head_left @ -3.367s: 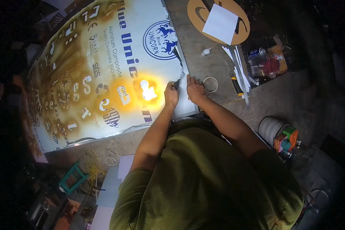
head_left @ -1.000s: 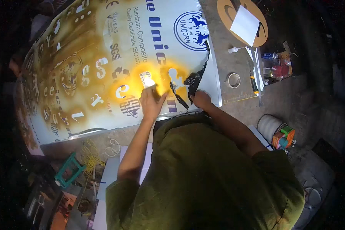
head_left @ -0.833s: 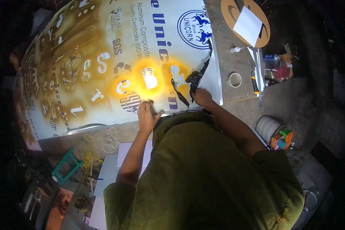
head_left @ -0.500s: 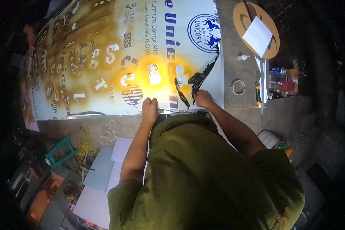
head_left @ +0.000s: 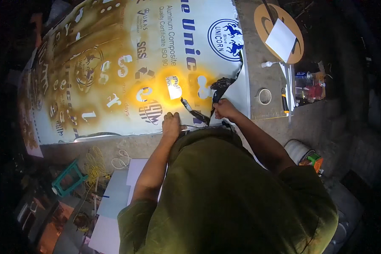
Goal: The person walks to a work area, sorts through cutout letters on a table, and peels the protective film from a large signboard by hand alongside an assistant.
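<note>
Film is gripped by the right hand, fingers clamped together on its loose edge. The left hand is rested at the near edge, left of that grip, fingers curled; whether anything is pinched there cannot be told.

The film is thin, white-faced and black-backed; its lifted flap is crumpled and shiny just beyond the grip, with a folded, ragged strip hanging to the left. It is spread over a flat panel, whose smooth white surface is bared right of the flap. Left of the grip, the film is stained by yellow-brown spray and marked with white letter shapes.

Printing: large bold blue lettering and smaller lines run beyond and left of the grip; a round blue emblem with animal figures is printed straight beyond it.

Right of the grip, a ring-shaped tape roll is laid on the grey table, then a yellow-and-black cutter and narrow white strips. Farther beyond, a brown disc is partly covered by a white sheet.
</note>
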Tool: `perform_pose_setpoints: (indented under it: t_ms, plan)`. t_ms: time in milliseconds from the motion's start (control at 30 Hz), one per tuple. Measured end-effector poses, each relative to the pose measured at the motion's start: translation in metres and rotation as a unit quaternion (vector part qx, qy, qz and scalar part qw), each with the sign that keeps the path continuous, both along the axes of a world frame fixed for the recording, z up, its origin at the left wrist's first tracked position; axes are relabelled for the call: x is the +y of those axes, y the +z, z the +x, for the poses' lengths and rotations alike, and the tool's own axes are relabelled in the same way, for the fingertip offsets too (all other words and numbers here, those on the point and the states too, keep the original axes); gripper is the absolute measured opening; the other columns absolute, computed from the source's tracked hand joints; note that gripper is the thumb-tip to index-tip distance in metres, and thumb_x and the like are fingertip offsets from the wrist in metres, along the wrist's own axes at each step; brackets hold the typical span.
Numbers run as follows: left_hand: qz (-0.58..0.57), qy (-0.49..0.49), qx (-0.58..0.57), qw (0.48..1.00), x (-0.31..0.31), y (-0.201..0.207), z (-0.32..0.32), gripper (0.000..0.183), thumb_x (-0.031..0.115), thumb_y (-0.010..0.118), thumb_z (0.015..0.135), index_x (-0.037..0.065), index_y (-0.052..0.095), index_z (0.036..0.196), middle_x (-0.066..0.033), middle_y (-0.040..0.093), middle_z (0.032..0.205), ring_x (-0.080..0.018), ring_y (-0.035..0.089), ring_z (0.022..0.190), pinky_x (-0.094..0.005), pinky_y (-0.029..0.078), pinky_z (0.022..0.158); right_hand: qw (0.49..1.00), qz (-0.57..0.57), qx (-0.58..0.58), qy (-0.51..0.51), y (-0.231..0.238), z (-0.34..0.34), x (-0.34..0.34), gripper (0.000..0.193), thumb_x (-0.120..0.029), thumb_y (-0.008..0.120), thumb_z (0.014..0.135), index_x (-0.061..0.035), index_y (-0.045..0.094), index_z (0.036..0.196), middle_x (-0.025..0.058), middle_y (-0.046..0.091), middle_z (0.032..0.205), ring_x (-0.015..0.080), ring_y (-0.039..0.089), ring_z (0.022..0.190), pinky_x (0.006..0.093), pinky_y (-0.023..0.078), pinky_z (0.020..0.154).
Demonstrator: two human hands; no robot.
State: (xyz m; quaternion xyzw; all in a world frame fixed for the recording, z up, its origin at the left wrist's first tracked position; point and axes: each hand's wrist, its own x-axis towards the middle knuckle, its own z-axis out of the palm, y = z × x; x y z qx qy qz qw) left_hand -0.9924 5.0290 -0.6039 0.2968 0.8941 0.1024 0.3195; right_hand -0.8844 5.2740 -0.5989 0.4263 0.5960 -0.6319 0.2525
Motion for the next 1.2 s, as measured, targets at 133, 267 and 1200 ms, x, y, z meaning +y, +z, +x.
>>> perform_pose_setpoints:
  t_ms: [133, 267, 1200]
  plan:
    - [-0.011, -0.021, -0.026, 0.999, 0.002, 0.001, -0.004, 0.055, 0.027, 0.084, 0.061, 0.004, 0.055, 0.101, -0.0166, 0.054, 0.103, -0.0341, 0.053, 0.101, -0.0448, 0.049, 0.081, 0.999, -0.013, 0.024, -0.024, 0.016, -0.006, -0.014, 0.031, -0.020, 0.050, 0.090, 0.0063, 0.055, 0.074, 0.0138, 0.058, 0.059, 0.0221, 0.060, 0.052, 0.0343, 0.049, 0.048]
    - [-0.020, -0.031, -0.039, 0.999, 0.000, 0.006, -0.005, 0.051, 0.024, 0.083, 0.064, 0.003, 0.055, 0.102, -0.0169, 0.054, 0.104, -0.0335, 0.052, 0.103, -0.0461, 0.048, 0.081, 0.992, 0.038, 0.052, 0.105, 0.046, -0.037, -0.019, 0.035, -0.025, 0.053, 0.091, 0.0033, 0.058, 0.070, 0.0112, 0.058, 0.058, 0.0207, 0.060, 0.053, 0.0335, 0.048, 0.051]
    - [0.071, -0.006, -0.061, 0.996, 0.219, 0.020, -0.007, 0.096, 0.053, 0.073, 0.071, 0.001, 0.027, 0.136, -0.0237, 0.051, 0.123, -0.0388, 0.050, 0.115, -0.0495, 0.040, 0.094, 0.836, 0.490, -0.123, 0.213, 0.000, 0.025, 0.092, 0.066, -0.018, 0.053, 0.086, 0.0011, 0.025, 0.143, 0.0121, 0.016, 0.153, 0.0324, 0.037, 0.130, 0.0441, 0.038, 0.103]
